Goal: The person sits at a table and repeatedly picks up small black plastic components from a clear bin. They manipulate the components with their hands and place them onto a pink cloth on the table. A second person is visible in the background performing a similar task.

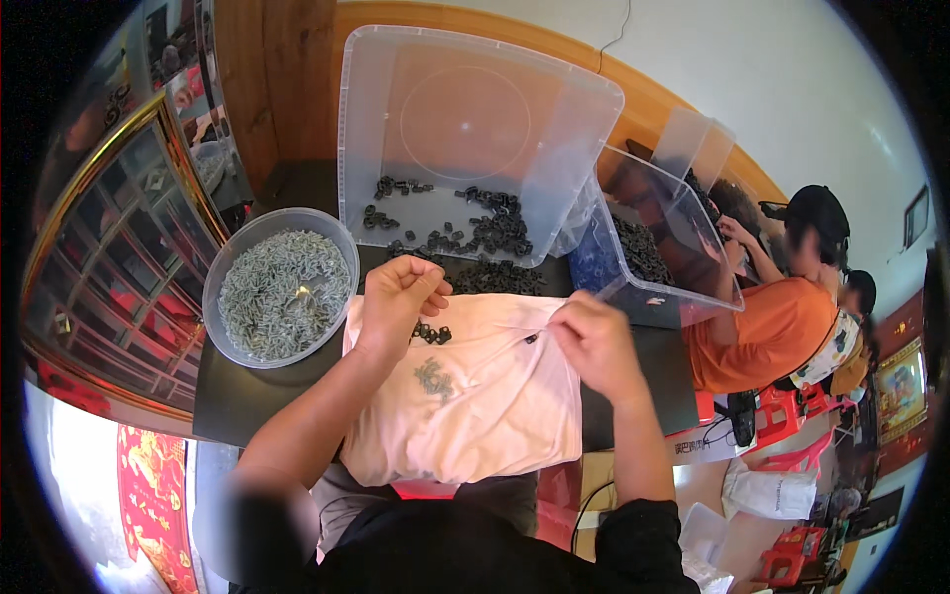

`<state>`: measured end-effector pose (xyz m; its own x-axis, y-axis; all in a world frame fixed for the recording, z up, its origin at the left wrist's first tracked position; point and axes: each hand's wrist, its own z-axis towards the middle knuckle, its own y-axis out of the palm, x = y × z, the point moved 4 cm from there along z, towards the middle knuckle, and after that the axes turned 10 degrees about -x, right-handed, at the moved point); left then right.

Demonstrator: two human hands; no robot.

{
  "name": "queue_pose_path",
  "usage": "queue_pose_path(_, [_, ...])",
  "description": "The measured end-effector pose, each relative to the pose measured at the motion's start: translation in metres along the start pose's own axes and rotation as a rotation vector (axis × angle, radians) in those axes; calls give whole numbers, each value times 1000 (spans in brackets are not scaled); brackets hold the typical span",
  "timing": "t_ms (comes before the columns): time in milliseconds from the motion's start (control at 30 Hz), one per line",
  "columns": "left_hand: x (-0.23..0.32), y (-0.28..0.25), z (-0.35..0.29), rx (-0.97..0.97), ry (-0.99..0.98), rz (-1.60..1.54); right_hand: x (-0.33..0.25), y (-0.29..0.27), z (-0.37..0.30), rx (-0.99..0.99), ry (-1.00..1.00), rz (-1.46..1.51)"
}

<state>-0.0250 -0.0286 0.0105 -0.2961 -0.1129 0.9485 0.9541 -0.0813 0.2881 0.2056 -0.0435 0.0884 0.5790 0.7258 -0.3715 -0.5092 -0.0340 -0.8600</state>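
A pale pink cloth (485,416) is spread over the table's front edge and my lap. My left hand (401,297) is above its far left part, fingers curled and thumb pinched to the forefinger; anything between them is too small to see. My right hand (601,346) is at the cloth's far right corner, slightly blurred, with fingers closed together; what they hold is unclear. On the cloth lie several small black parts (431,334), a small heap of grey screws (432,380) and a single black piece (531,339) near my right hand.
A round clear tub (351,287) full of grey screws stands at left. Behind the cloth, a large clear bin (465,119) lies tipped, black parts spilling from it. Another clear bin (683,309) of black parts stands right. Beyond it sits a person in orange (757,327).
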Motion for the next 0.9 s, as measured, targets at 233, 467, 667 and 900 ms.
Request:
queue_pose_path(233, [-1, -2, 4, 1, 12, 35, 34, 52, -12, -183, 328, -209])
queue_pose_path(467, [3, -10, 7, 41, 33, 89, 45, 52, -9, -200, 356, 11])
queue_pose_path(667, [5, -14, 8, 66, 44, 108, 39, 23, -6, -112, 339, 277])
queue_pose_path(900, [14, -19, 14, 162, 148, 171, 32, 18, 36, 213, 285, 884])
